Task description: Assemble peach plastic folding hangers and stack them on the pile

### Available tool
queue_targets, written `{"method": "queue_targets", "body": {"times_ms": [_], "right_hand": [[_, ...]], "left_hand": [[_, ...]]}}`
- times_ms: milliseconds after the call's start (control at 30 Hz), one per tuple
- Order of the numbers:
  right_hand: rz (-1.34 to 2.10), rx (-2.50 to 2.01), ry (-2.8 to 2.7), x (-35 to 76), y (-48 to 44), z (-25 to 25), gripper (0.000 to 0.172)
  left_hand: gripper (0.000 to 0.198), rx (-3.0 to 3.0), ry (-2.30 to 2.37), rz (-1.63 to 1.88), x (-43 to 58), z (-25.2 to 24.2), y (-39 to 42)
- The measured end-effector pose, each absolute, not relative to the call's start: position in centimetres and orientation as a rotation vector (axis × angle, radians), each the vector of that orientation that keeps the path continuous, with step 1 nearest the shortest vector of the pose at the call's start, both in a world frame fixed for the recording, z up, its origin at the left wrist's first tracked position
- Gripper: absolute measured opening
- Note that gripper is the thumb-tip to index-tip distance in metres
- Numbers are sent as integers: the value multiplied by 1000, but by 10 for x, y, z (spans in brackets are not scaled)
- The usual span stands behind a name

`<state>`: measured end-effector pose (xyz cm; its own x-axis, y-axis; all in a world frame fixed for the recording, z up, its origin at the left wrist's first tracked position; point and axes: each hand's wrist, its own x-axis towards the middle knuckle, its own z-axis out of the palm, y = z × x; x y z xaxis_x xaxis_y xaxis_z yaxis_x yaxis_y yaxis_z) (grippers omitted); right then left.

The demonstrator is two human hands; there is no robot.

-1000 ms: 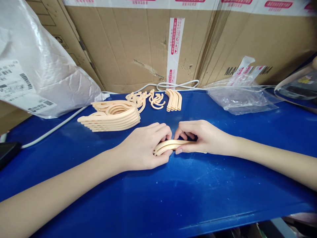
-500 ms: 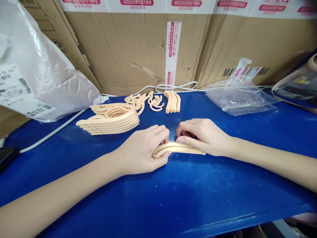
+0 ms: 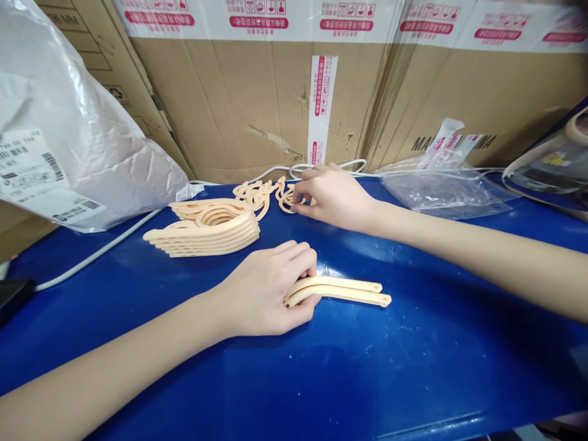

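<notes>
Two cream plastic hanger arms [image 3: 344, 291], slightly bent, lie side by side with their left ends between the thumb and fingers of my left hand [image 3: 271, 288]. Their straight ends point right, low over the blue table. Farther back, my right hand [image 3: 335, 195] has its fingers curled at the right edge of a small group of hanger hooks [image 3: 285, 197]. What its fingertips hold, if anything, is hidden. Behind my left hand sits a neat stack of cream hanger parts [image 3: 215, 229], and a looser pile of hooks [image 3: 255, 195] adjoins it.
Cardboard boxes [image 3: 248, 92] wall off the back of the blue table [image 3: 321, 380]. A white plastic parcel [image 3: 101, 141] leans at the left, beside a white cable [image 3: 101, 250]. At the back right are a clear plastic bag [image 3: 441, 193] and a transparent container [image 3: 551, 165].
My right hand has left the hanger arms and moved back and left to the hooks, covering the row of arms there. My left hand keeps its hold; the two arms' right ends are spread slightly apart.
</notes>
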<state>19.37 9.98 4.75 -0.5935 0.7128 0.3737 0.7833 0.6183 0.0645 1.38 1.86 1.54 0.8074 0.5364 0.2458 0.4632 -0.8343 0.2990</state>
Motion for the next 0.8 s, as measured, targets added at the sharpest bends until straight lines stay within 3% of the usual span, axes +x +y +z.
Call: {"method": "queue_targets", "body": {"times_ms": [167, 333, 567, 700, 800], "right_hand": [[-330, -1324, -2581, 169, 116, 43, 24], [-372, -1314, -2584, 163, 123, 35, 20], [-333, -1222, -2550, 172, 121, 32, 18], [-251, -1086, -2571, 178, 109, 35, 13], [-180, -1015, -2608, 182, 97, 35, 15]], "left_hand": [[10, 2769, 800, 470, 15, 17, 21], [36, 2719, 879, 595, 16, 13, 23], [25, 2559, 1303, 926, 7, 68, 38], [29, 2418, 1924, 815, -13, 107, 83], [36, 2390, 1967, 568, -32, 110, 131]]}}
